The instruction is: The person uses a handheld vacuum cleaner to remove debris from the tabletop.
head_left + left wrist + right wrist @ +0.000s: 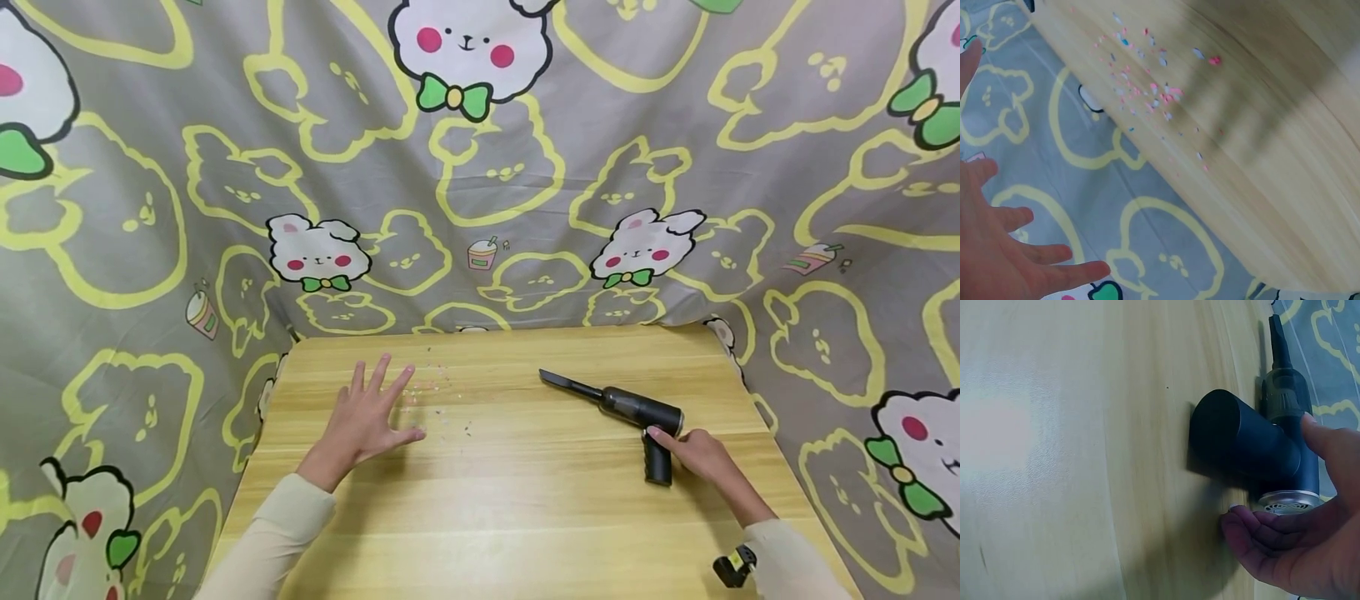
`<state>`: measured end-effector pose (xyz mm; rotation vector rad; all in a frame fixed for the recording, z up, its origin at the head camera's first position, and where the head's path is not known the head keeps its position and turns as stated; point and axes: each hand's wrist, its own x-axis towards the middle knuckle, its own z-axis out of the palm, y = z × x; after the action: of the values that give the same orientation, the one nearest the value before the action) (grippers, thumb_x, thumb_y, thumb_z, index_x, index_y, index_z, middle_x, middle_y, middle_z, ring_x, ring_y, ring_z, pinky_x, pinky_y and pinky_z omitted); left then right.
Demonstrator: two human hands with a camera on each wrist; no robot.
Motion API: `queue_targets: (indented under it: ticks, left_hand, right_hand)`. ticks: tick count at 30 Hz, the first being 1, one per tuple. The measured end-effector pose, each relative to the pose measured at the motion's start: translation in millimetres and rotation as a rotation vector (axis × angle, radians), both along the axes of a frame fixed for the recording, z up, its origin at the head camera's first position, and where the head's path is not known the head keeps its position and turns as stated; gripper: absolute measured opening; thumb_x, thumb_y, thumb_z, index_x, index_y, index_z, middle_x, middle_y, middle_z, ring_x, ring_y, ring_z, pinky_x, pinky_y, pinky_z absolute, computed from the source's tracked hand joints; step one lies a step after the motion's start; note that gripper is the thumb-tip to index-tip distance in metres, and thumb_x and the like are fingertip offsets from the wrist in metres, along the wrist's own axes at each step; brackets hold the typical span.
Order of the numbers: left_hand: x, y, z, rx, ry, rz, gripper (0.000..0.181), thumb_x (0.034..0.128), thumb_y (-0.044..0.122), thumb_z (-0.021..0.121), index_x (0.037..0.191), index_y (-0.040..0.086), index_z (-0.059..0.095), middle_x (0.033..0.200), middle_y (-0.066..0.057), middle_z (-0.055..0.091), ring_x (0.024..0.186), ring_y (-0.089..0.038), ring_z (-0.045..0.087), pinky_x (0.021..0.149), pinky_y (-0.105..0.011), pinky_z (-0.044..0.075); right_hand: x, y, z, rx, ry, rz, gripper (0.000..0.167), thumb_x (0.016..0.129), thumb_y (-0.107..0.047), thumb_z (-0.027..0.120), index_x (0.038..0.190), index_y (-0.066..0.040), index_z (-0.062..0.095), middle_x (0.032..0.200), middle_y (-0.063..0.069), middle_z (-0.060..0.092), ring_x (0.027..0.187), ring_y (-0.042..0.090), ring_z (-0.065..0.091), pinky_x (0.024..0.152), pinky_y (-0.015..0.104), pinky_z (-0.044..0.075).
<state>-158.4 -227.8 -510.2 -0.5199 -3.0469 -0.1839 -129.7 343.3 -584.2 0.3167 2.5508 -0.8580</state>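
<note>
Patterned cloth (498, 196) fills the upper head frame and both sides. Wood-grain surface (480, 517) takes the lower middle. Black handheld vacuum (643, 409) lies on it right of centre, nozzle toward upper left, handle toward the bottom edge. Left hand (367, 421): left of centre, fingers spread wide apart. Right hand (699, 452): lower right, thumb against vacuum body, fingers curled by the rear vent; can't tell if it's clamped. Pink, white and blue scraps (1167, 98): scattered just right of left hand, head frame.

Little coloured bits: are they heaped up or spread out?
Spread out: the little coloured bits lie scattered on the table, with gaps showing between them.
</note>
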Motion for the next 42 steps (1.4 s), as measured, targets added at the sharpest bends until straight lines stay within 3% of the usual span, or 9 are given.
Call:
queue_targets:
  ticks: [8, 15, 27, 31, 34, 38, 42]
  left_hand:
    - [-5.1, 19.0, -6.3, 0.008, -0.011, -0.036, 0.108, 0.0759, 0.082, 0.069, 0.164, 0.035, 0.029, 0.173, -0.017, 0.021, 0.151, -0.063, 0.023, 0.106, -0.083, 0.04]
    - [-9.9, 38.5, -10.3, 0.002, -0.036, -0.063, 0.109, 0.0758, 0.084, 0.068, 0.164, 0.036, 0.027, 0.174, -0.015, 0.019, 0.153, -0.062, 0.02, 0.108, -0.083, 0.038]
    - [-19.2, 68.6, -6.5, -0.039, -0.062, -0.129, 0.108, 0.077, 0.085, 0.066, 0.165, 0.037, 0.025, 0.175, -0.013, 0.016, 0.154, -0.06, 0.018, 0.109, -0.082, 0.038]
    - [-21.1, 75.6, -8.8, -0.058, -0.071, -0.146, 0.109, 0.0764, 0.086, 0.065, 0.165, 0.038, 0.023, 0.175, -0.013, 0.016, 0.155, -0.059, 0.017, 0.11, -0.082, 0.038]
    - [-22.1, 79.6, -10.9, -0.073, -0.07, -0.157, 0.109, 0.076, 0.086, 0.065, 0.165, 0.038, 0.024, 0.175, -0.013, 0.016, 0.154, -0.06, 0.018, 0.11, -0.081, 0.039]
    - [-22.8, 84.3, -12.4, -0.083, -0.071, -0.17, 0.11, 0.076, 0.086, 0.065, 0.165, 0.037, 0.024, 0.175, -0.012, 0.016, 0.153, -0.06, 0.021, 0.109, -0.081, 0.039]
    - [-24.0, 89.9, -14.1, -0.086, -0.072, -0.185, 0.109, 0.0762, 0.085, 0.067, 0.165, 0.037, 0.024, 0.175, -0.013, 0.017, 0.153, -0.06, 0.022, 0.109, -0.081, 0.039]
  right_hand:
    - [-8.4, 6, -6.0, -0.051, -0.011, -0.067, 0.066, 0.093, -0.066, 0.062, 0.057, -0.012, 0.054, 0.053, -0.004, 0.045, 0.055, 0.013, 0.042, 0.054, 0.026, 0.034]
    - [-11.9, 8, -7.1, -0.067, -0.051, -0.118, 0.062, 0.086, -0.066, 0.072, 0.053, -0.018, 0.049, 0.051, -0.007, 0.04, 0.054, 0.012, 0.041, 0.054, 0.024, 0.035]
    - [-15.8, 5, -11.3, -0.125, -0.071, -0.174, 0.059, 0.084, -0.057, 0.077, 0.053, -0.022, 0.041, 0.052, -0.008, 0.04, 0.054, 0.009, 0.043, 0.055, 0.023, 0.037]
    - [-17.2, 2, -13.2, -0.175, -0.072, -0.219, 0.052, 0.085, -0.052, 0.078, 0.06, -0.017, 0.048, 0.056, -0.007, 0.048, 0.059, 0.011, 0.051, 0.057, 0.023, 0.044]
    - [-16.9, 0, -11.7, -0.241, -0.062, -0.26, 0.048, 0.087, -0.046, 0.079, 0.077, -0.004, 0.059, 0.066, -0.003, 0.057, 0.065, 0.01, 0.06, 0.06, 0.025, 0.056]
    - [-14.8, -2, -9.4, -0.313, -0.052, -0.309, 0.055, 0.089, -0.04, 0.08, 0.101, 0.01, 0.061, 0.076, 0.001, 0.063, 0.068, 0.008, 0.067, 0.064, 0.026, 0.064]
    - [-13.7, -1, -10.1, -0.311, -0.048, -0.324, 0.054, 0.087, -0.039, 0.081, 0.099, 0.01, 0.06, 0.075, 0.001, 0.062, 0.066, 0.007, 0.066, 0.063, 0.024, 0.063]
